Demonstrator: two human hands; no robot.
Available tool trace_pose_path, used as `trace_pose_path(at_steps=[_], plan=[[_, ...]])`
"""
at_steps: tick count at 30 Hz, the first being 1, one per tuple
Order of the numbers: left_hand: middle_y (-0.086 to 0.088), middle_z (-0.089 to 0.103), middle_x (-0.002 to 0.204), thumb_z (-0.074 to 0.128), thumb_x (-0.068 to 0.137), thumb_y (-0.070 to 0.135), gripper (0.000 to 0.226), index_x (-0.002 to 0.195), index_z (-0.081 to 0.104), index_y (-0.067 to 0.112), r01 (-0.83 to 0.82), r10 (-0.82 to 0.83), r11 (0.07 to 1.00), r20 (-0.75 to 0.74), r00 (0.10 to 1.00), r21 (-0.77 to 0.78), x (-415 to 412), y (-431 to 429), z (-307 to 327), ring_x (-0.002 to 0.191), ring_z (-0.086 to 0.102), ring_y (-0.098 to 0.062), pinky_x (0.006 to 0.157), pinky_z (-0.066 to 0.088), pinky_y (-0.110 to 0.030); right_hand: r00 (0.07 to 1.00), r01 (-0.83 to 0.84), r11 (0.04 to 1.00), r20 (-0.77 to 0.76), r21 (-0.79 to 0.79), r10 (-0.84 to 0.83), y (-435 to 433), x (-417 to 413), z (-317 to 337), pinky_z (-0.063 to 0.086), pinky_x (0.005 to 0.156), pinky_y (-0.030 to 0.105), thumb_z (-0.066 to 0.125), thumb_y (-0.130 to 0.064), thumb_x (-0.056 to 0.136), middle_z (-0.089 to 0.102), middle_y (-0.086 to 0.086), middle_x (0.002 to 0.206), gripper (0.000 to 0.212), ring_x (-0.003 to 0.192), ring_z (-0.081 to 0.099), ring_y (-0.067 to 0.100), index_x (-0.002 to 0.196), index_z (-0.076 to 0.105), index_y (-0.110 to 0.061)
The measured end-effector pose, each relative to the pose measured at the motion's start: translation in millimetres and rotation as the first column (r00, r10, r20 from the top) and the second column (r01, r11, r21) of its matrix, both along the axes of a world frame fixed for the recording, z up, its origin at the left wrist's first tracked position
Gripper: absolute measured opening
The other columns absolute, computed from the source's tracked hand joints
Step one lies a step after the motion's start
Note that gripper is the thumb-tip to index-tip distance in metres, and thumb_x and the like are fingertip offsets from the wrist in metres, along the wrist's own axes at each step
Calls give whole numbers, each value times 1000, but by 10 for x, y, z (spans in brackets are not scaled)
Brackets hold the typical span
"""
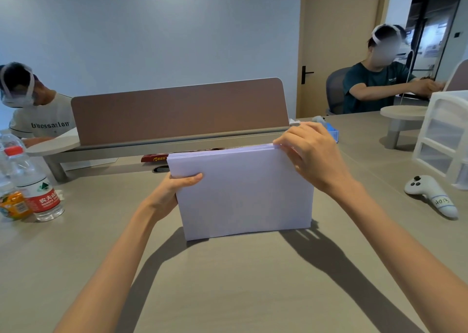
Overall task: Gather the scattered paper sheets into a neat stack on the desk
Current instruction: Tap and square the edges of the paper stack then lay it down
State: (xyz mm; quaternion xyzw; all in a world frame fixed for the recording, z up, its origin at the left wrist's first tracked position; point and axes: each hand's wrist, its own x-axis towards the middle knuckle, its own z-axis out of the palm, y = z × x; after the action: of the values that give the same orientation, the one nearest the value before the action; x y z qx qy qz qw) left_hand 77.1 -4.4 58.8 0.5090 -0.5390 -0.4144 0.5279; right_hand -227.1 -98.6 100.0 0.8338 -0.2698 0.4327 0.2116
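- Two hands hold one bundle: the paper stack (243, 193) stands on its long lower edge on the desk (228, 282), upright with a slight lean, in front of the brown divider (177, 109).
- Left of the stack, my left hand (172, 193) grasps its left edge, thumb across the near face. I judge a light hold best here, so the sheets can slide level.
- At the stack's top right corner, my right hand (311, 152) pinches the upper edge, fingers curled over it.
- I'd tap the lower edge on the desk, then square the short sides.
- Right of the stack, well apart, lies a white controller (430, 193); I'd lay the stack flat short of it.
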Motion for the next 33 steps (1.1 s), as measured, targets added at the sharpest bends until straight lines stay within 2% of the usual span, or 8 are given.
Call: trace_pose_path(at_steps=[5, 8, 12, 16, 20, 24, 27, 33], plan=[[0, 70, 99, 89, 37, 58, 95, 120, 55, 27, -1, 1, 1000, -7, 1000, -2, -6, -3, 2, 91, 70, -18, 73, 58, -36, 998, -5, 1000, 55, 10, 4, -6, 1, 10, 49, 66, 36, 69, -9, 84, 68, 5, 86, 6, 77, 61, 24, 88, 70, -13], [-1, 70, 100, 89, 37, 59, 94, 120, 56, 28, -1, 1, 1000, -10, 1000, -4, -9, -5, -4, 92, 70, -19, 74, 58, -36, 997, -13, 999, 76, 35, 10, 14, -11, 49, 46, 58, 29, 75, -6, 78, 66, 7, 86, 9, 73, 61, 25, 85, 71, -12], [0, 70, 101, 89, 37, 60, 94, 119, 55, 30, 1, -1, 1000, -11, 1000, -7, -7, -6, -12, 92, 70, -18, 73, 58, -35, 999, 8, 999, 50, 49, -11, 19, -38, 111, 44, 64, 30, 74, -8, 79, 65, 5, 94, 11, 80, 59, 24, 88, 71, -14], [3, 71, 98, 88, 36, 61, 93, 118, 55, 31, 6, -6, 1000, -4, 1000, -7, -11, -6, -13, 90, 71, -14, 71, 58, -32, 999, 10, 993, 40, 114, -15, -8, -39, 114, 50, 64, 33, 72, -8, 82, 69, 4, 88, 8, 78, 62, 26, 84, 72, -16], [3, 71, 98, 88, 36, 60, 93, 118, 56, 31, 5, -5, 1000, -8, 1000, -6, -6, -7, -10, 89, 71, -14, 71, 58, -33, 1000, 3, 990, 0, 140, -3, -8, -54, 146, 47, 65, 31, 71, -6, 82, 69, 6, 89, 9, 80, 62, 26, 84, 72, -14], [2, 71, 99, 88, 37, 60, 91, 118, 57, 30, 6, -6, 1000, -10, 1000, -14, -15, -9, -13, 90, 71, -16, 72, 58, -34, 997, -82, 957, 25, 278, 78, 54, -112, 177, 53, 68, 31, 69, -3, 82, 67, 1, 95, 16, 87, 60, 20, 91, 72, -16], [0, 71, 101, 88, 39, 60, 90, 118, 57, 30, 5, -6, 1000, -16, 1000, -18, -14, -8, -19, 92, 71, -18, 73, 58, -35, 988, -154, 917, 41, 368, 150, 65, -180, 252, 53, 68, 33, 68, -1, 83, 63, -4, 91, 19, 82, 57, 14, 90, 73, -18], [1, 71, 100, 88, 40, 59, 88, 117, 57, 30, 17, -17, 1000, -22, 1000, -17, -14, 4, -14, 91, 71, -17, 72, 58, -35, 992, -116, 918, -10, 379, 129, 47, -188, 284, 54, 69, 38, 69, -6, 83, 62, -10, 87, 17, 79, 56, 10, 88, 74, -22]])
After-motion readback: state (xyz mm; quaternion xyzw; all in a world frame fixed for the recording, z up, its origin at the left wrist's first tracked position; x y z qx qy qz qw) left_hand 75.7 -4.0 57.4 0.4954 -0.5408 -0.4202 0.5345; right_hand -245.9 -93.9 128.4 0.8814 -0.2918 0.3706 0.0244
